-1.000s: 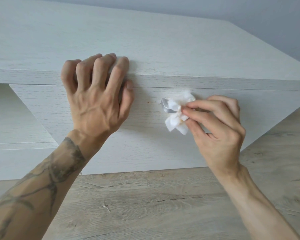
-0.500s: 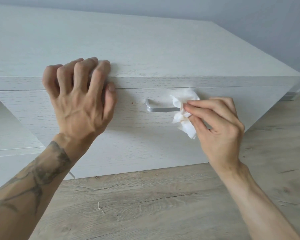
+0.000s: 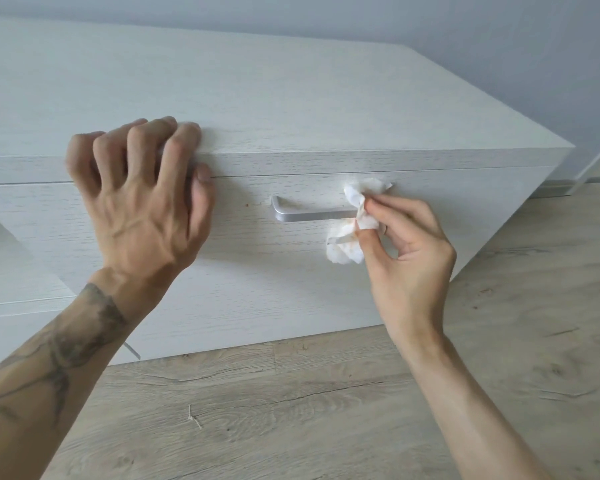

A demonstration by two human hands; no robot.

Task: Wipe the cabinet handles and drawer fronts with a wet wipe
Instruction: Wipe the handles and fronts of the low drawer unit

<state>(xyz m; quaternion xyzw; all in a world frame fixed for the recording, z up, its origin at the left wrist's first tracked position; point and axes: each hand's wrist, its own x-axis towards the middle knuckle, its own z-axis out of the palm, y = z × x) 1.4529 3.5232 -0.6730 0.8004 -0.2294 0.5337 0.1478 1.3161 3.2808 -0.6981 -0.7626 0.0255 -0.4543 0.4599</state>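
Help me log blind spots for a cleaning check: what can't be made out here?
- Head view: right end of the handle, covered by the wet wipe and right hand.
- Left hand fingertips, curled over the cabinet top edge.
- Drawer front left part, behind the left hand.

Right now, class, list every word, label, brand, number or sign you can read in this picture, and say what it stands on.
None: no readable text shows anywhere.
Drawer front: plain pale wood grain, no label.
Handle: bare brushed metal, no brand mark.
Wipe: crumpled white, unprinted, pinched in the right hand.
Left forearm: a dark tattoo, a drawing only, no letters or numbers.
Floor and wall: unmarked.
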